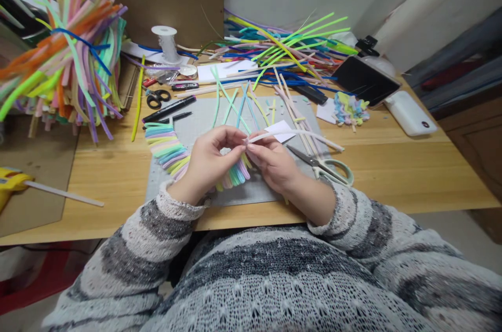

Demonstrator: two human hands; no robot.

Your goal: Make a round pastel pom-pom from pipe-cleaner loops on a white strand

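My left hand (214, 157) and my right hand (274, 159) meet over the grey cutting mat (200, 112), thumbs and fingertips pinched together. Between them is a white pipe cleaner (314, 136), whose free length runs out to the right past my right hand. A curved row of pastel pipe cleaner loops (168, 146) in green, yellow, blue, purple and pink lies under and left of my left hand. My hands hide the middle of that row. Just right of my right hand, scissors with pale green handles (319, 164) lie with their blades partly apart.
Loose pipe cleaners (231, 104) lie on the mat, with a colourful heap (290, 44) behind. A large bundle (74, 60) stands at left. Black-handled scissors (158, 98), markers (170, 109), a yellow glue gun (13, 180), a phone (366, 81) and a white case (410, 112) surround the mat.
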